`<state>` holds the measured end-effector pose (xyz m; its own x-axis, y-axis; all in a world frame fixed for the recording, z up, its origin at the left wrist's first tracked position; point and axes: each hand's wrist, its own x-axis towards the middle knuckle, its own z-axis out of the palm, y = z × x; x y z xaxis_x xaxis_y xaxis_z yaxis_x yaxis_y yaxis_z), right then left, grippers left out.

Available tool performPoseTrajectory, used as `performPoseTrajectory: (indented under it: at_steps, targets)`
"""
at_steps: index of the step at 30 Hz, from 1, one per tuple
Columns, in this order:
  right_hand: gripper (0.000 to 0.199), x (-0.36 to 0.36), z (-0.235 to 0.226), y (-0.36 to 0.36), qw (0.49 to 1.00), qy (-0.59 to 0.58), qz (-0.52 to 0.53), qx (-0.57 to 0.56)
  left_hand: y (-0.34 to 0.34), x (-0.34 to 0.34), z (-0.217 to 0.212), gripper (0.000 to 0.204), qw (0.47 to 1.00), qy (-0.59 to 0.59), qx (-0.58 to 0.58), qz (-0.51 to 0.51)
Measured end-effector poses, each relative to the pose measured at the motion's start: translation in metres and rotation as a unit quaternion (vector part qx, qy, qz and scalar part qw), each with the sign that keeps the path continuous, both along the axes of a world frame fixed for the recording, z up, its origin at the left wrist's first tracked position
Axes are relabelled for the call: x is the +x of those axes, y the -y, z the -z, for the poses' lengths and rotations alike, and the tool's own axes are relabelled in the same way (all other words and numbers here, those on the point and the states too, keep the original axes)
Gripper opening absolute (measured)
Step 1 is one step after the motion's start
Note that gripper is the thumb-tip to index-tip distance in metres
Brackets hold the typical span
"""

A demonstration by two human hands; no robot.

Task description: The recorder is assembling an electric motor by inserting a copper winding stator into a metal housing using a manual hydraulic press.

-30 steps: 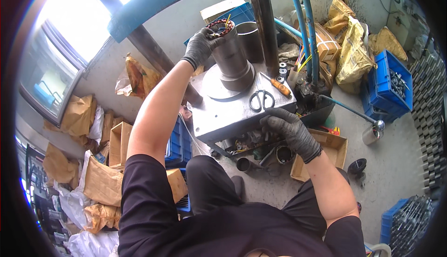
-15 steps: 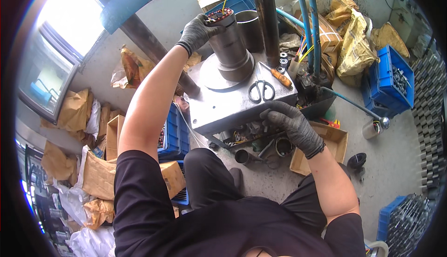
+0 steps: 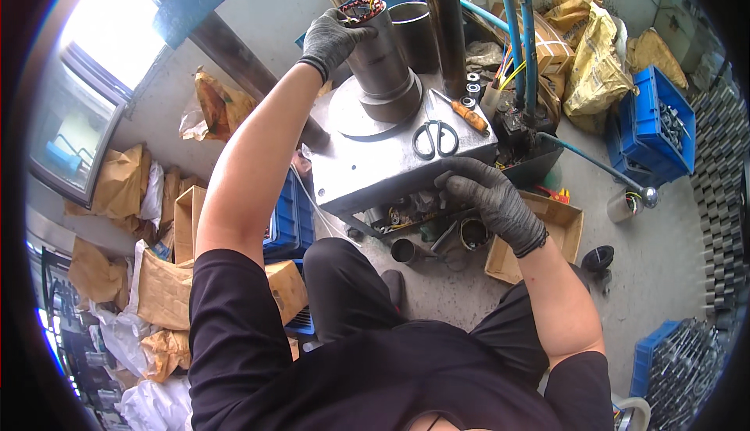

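Observation:
A grey metal cylinder, with reddish-brown windings and wires inside its upper rim, stands upright on a round base on the metal press table. My left hand, in a dark grey glove, is wrapped round the cylinder's upper side near the rim. By the table's front edge hovers my gloved right hand, its fingers loosely bent and nothing visible in them. Just beyond it, black-handled scissors lie on the table. To their right rests a tool with an orange-brown handle.
Behind the cylinder is an empty-looking metal tube, beside a dark steel column. A blue lever with a ball end sticks out at right. An open cardboard box sits below my right hand. Blue crates stand at left.
The view has shifted slightly, so the table and cylinder sit a little farther left and up. My left hand keeps its grip; the right still hovers by the table edge.

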<state>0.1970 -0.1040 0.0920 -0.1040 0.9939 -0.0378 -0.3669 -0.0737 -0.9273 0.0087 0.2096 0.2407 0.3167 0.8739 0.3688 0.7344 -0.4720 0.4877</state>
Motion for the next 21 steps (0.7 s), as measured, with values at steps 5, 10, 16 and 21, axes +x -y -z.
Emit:
performPoseTrajectory:
  at_steps: [5, 10, 16, 21]
  targets:
    - [0.039, 0.000, -0.004, 0.004, 1.000, -0.003, -0.008, -0.004, -0.013, -0.007, 0.011, 0.062, 0.997, 0.043, 0.036, 0.046]
    - [0.036, 0.000, -0.010, 0.008, 1.000, 0.005, 0.007, -0.006, -0.021, -0.003, 0.005, 0.077, 0.993, -0.090, 0.073, -0.008]
    - [0.037, 0.004, 0.001, -0.002, 0.998, 0.048, -0.019, 0.028, -0.040, -0.038, 0.000, 0.086, 0.993, -0.008, -0.044, 0.109]
    - [0.039, 0.003, -0.008, 0.005, 0.988, 0.139, -0.008, 0.064, 0.043, -0.120, 0.038, 0.083, 0.963, 0.241, -0.005, 0.122]
